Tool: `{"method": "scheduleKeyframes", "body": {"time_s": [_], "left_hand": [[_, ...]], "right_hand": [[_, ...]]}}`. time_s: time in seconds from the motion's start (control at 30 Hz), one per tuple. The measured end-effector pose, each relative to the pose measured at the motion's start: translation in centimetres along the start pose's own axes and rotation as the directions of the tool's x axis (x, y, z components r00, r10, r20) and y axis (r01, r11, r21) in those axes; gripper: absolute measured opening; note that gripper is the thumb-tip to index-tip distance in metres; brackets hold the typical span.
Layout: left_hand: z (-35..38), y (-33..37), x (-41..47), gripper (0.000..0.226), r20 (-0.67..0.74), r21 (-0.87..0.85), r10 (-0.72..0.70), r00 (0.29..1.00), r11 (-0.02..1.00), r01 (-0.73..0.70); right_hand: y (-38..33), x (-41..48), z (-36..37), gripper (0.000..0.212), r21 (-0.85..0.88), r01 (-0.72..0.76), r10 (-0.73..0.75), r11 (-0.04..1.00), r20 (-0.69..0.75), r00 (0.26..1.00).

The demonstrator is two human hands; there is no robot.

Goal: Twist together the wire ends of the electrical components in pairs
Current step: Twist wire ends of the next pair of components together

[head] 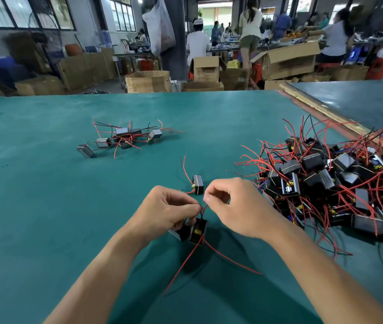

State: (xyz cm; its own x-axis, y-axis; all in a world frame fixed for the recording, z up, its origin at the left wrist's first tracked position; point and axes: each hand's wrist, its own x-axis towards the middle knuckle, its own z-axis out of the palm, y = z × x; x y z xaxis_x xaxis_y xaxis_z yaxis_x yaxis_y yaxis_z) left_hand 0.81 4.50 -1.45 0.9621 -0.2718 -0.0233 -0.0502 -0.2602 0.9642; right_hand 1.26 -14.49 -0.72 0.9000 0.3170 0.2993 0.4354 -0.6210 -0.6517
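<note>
Tabletop (45, 206) space is taken by a heap of loose components (326, 181) at right and a twisted cluster (125, 136) far left. At centre, two black boxy components (197, 230) are held under the left hand (169, 211). Their thin wire ends (203, 206) are pinched between its fingers and those of the right hand (230, 206). Twisting is judged under way; further turns are called for.

One head-worn wide view, forward and down.
We look from above our own forearms (106, 265) across the green table (45, 206); the left hand (169, 209) and right hand (234, 206) sit near us, low at centre, pinching the wire ends (204, 207), the workshop (115, 85) far along the top.
</note>
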Motion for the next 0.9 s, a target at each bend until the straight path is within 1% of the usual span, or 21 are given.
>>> {"method": "scheduleKeyframes", "body": {"time_s": [0.07,0.17,0.23,0.33,0.5,0.53,0.6,0.7,0.8,0.9], "left_hand": [[0.1,-0.1,0.0,0.014,-0.016,-0.005,0.003,1.000,1.000,-0.003],[0.2,0.0,0.1,0.016,-0.039,-0.025,0.004,0.999,1.000,-0.005],[0.3,0.2,0.1,0.017,-0.053,-0.046,0.007,0.999,0.999,-0.010],[0.3,0.1,0.0,0.021,-0.064,-0.071,0.016,0.998,0.997,-0.021],[0.4,0.0,0.0,0.019,-0.073,-0.096,0.011,0.997,0.995,-0.018],[0.5,0.0,0.0,0.020,-0.065,-0.095,0.012,0.998,0.995,-0.018],[0.5,0.0,-0.1,0.019,-0.045,-0.085,0.023,0.999,0.996,-0.026],[0.3,-0.1,0.0,0.013,-0.061,-0.012,0.048,0.997,0.999,-0.049],[0.2,-0.1,0.1,0.010,-0.076,0.032,0.061,0.995,0.998,-0.058],[0.2,0.1,0.0,0.010,-0.080,0.018,0.060,0.995,0.998,-0.059]], "right_hand": [[0.4,0.2,0.0,0.020,0.019,-0.051,0.052,0.999,-0.027,0.998],[0.6,0.4,-0.1,0.022,0.069,-0.117,0.118,0.991,-0.018,0.993],[0.7,0.4,-0.1,0.022,0.073,-0.144,0.146,0.987,-0.023,0.989],[0.9,0.5,-0.2,0.021,0.048,-0.185,0.187,0.982,-0.025,0.982],[1.6,0.5,-0.1,0.022,-0.078,-0.279,0.283,0.957,0.056,0.957],[1.6,0.5,0.1,0.022,-0.082,-0.289,0.295,0.954,0.071,0.953],[1.5,0.5,0.5,0.023,-0.011,-0.311,0.310,0.950,0.132,0.942],[1.0,0.4,1.0,0.021,0.168,-0.346,0.306,0.923,0.224,0.925],[0.6,0.4,1.2,0.019,0.325,-0.373,0.300,0.869,0.253,0.920],[0.3,0.4,0.9,0.022,0.412,-0.407,0.313,0.815,0.280,0.908]]}}
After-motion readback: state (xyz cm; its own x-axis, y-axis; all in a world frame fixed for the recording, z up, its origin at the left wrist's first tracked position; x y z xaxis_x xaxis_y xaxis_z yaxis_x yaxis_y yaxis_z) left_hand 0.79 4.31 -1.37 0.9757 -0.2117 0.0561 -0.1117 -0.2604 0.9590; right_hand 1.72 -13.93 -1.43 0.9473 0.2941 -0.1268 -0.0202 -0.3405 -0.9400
